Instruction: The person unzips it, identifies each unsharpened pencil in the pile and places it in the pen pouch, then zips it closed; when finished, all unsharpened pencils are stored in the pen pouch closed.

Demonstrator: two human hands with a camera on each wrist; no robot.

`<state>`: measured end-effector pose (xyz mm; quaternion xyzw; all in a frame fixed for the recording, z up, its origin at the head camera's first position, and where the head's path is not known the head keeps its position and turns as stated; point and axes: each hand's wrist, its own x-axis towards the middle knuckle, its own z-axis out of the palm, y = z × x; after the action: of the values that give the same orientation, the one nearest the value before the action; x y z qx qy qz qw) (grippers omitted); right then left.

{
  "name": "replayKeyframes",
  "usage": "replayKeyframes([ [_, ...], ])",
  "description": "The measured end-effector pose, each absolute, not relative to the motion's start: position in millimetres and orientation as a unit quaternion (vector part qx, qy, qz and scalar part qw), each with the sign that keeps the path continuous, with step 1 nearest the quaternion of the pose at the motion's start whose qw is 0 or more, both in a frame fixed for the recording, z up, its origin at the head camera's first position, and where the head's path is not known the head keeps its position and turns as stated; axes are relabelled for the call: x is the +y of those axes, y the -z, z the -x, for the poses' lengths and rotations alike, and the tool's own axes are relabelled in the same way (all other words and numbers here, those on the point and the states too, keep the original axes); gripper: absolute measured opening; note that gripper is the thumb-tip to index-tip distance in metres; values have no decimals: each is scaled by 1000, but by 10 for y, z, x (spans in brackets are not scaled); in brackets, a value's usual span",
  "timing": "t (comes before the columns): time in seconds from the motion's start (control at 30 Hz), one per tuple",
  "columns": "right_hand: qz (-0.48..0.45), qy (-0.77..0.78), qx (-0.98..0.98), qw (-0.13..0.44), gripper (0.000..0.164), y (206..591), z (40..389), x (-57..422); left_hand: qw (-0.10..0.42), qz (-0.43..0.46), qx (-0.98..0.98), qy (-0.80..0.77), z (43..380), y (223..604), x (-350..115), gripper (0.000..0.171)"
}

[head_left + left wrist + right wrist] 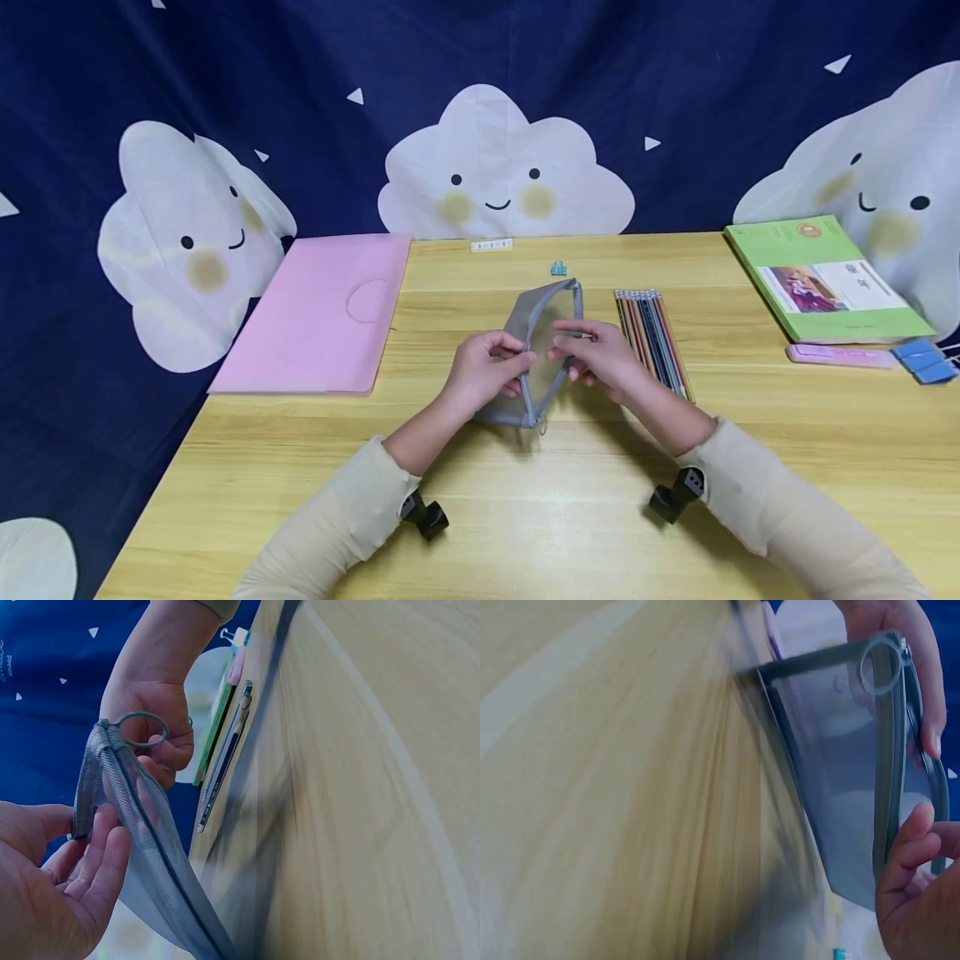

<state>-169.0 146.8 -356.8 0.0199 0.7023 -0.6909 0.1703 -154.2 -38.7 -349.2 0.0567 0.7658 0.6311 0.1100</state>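
A: ok so where's the gray mesh zip pouch [542,379] in all this?

B: Over the middle of the desk [480,517], mouth spread wide, between the pink folder [315,312] along the left edge and the row of pencils [651,337] on the right. Can't tell if its bottom touches the desk.

A: flimsy thing?

B: I'd bet it's super light. Walls look thin and floppy, the bound zipper rim seems a bit stiffer, so I'd hold it there. Probably not slippery or fragile, but a side could sag inward if you let go. I'd skip the ring [142,714] at the zipper's end, it'd likely just swing.

A: and the hands?

B: The left hand [487,371] has the left side of the rim pinched between thumb and fingers. The right hand [603,358] is at the opposite rim, a couple of fingers stretched across the mouth toward the left. Can't tell if that one's really gripping or only touching. Forearms slant in from the near side like an upside-down V.
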Motion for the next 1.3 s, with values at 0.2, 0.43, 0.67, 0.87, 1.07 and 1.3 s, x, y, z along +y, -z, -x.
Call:
replayKeyframes([
  [0.2,-14,708,703,70,44,3450,1723,1752,103,-47,759,-641,1564,3484,-412,19],
  [0.43,-65,663,745,10,44,3362,1790,2298,94,-47,760,-641,1568,3474,-445,19],
  [0.67,-99,505,854,81,62,3505,1812,2788,94,-48,760,-641,1570,3485,-456,19],
  [0.87,-92,430,887,141,62,3638,1857,2930,95,-46,760,-641,1568,3488,-451,20],
  [1.07,-75,383,909,148,56,3693,1887,2933,102,-44,756,-645,1564,3496,-435,20],
  [1.3,-66,362,921,125,46,3711,1932,2900,100,-45,754,-648,1562,3503,-431,18],
])
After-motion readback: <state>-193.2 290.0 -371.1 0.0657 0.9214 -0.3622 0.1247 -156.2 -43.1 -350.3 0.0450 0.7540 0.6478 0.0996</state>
